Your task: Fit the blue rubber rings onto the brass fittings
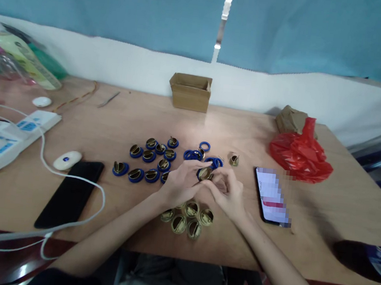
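Note:
My left hand (182,183) and my right hand (228,192) meet over the middle of the wooden table (340,208). Both pinch one small brass part (205,174) with a blue ring around it. Behind the hands lie loose blue rings (204,146) and a single brass part (233,159). To the left sits a group of several brass parts fitted with blue rings (147,160). Just in front of my hands, near the table's front edge, is a cluster of several bare brass parts (187,217).
A lit phone (271,196) lies right of my hands, a red plastic bag (300,152) behind it. A black phone (71,193), a white cable (44,159), a white puck (67,160) and power strips (3,138) occupy the left. A small cardboard box (191,91) stands at the back.

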`<action>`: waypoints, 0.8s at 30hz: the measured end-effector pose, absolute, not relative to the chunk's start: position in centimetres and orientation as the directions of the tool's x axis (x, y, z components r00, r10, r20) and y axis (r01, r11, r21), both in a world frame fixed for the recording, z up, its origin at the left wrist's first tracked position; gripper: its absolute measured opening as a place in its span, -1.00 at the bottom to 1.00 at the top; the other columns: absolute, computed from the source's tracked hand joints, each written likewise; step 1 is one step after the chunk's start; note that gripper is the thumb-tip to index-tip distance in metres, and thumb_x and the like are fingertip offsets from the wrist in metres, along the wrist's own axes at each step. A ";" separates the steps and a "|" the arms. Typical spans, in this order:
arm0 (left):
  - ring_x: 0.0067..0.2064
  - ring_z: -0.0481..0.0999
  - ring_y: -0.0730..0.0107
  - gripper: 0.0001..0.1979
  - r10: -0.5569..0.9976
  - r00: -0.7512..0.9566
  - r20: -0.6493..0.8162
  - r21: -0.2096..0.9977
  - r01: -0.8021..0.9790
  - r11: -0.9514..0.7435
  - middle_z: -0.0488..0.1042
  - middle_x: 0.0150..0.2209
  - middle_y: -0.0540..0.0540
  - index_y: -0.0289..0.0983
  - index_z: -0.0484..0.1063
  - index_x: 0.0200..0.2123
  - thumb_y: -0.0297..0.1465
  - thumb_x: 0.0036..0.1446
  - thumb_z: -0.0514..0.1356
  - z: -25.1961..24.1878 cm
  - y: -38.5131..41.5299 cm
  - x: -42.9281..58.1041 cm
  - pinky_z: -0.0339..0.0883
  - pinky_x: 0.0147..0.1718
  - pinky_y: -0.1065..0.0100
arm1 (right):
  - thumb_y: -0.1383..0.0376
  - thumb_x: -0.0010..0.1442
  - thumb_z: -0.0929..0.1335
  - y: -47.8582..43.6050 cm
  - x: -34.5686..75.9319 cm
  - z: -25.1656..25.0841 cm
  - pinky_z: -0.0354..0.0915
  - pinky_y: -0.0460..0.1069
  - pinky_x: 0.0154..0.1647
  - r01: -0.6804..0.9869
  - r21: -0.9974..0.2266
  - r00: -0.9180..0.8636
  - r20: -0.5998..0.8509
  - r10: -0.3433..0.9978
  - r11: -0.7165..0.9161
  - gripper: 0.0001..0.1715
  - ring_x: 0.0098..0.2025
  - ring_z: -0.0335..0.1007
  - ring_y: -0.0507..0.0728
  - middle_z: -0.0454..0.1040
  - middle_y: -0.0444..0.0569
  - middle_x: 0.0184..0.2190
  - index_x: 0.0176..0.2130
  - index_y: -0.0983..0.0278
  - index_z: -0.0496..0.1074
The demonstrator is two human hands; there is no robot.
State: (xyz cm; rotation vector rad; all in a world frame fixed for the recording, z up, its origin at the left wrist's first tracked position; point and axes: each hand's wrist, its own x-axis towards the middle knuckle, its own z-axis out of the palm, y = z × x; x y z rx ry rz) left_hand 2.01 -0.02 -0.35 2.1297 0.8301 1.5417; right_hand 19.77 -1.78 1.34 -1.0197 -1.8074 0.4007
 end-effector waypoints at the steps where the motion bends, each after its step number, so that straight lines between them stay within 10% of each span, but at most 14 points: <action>1: 0.08 0.64 0.25 -0.44 0.672 0.218 0.707 0.634 0.225 -0.740 0.58 0.06 -0.19 -0.21 0.27 0.17 -0.49 0.15 0.38 -0.3 0.0 2.0 0.58 0.07 0.30 | 0.20 0.31 0.44 -1.7 19.8 1.4 0.22 -0.14 -0.59 0.456 -0.669 -0.156 0.589 0.793 0.587 -0.77 -0.62 0.26 -0.04 0.39 -0.28 -0.53 -0.14 0.20 0.33; 24: 0.04 0.60 0.25 -0.54 0.610 0.288 0.738 0.491 0.389 -0.779 0.59 0.01 -0.17 -0.24 0.33 0.17 -0.56 0.22 0.24 -0.4 -0.1 2.2 0.53 0.04 0.21 | 0.29 0.30 0.38 -2.2 19.1 0.9 0.05 -0.07 -0.51 0.369 -0.803 -0.220 0.413 0.884 0.468 -0.92 -0.58 0.04 -0.02 0.10 -0.29 -0.59 -0.27 0.22 0.40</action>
